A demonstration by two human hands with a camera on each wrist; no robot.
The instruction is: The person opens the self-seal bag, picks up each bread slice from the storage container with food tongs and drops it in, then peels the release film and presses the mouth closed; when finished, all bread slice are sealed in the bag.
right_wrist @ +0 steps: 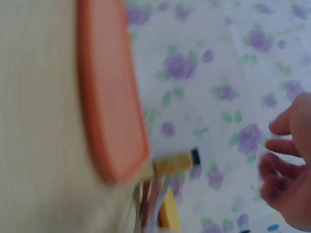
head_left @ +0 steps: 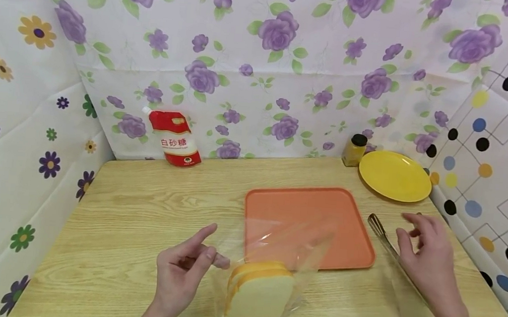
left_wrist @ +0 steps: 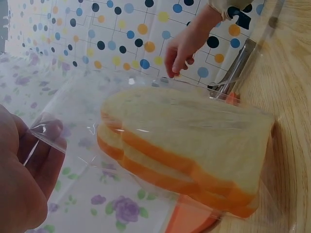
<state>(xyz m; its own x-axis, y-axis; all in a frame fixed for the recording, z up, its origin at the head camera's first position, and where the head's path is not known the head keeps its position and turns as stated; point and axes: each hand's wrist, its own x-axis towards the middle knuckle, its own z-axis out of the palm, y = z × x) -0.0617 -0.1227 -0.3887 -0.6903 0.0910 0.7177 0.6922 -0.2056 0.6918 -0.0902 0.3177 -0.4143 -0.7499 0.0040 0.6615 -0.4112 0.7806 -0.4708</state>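
Note:
A clear plastic bag (head_left: 314, 248) with several slices of bread (head_left: 263, 293) inside stands on the table, in front of the orange tray. My left hand (head_left: 182, 272) pinches the bag's left edge between thumb and fingers, its index finger stretched out. In the left wrist view the bread (left_wrist: 184, 141) shows through the film, and the left hand (left_wrist: 29, 170) has the bag's rim at its fingers. My right hand (head_left: 430, 257) hovers at the right, loosely curled and holding nothing. Below it lies a long metal utensil (head_left: 390, 246) with a looped end, partly hidden by the hand.
The orange tray (head_left: 303, 217) lies mid-table. Behind it on the right are a yellow plate (head_left: 396, 176) and a small black-capped jar (head_left: 355, 150). A red and white sugar pouch (head_left: 175, 140) leans on the flowered back wall. A dotted cloth wall bounds the right side.

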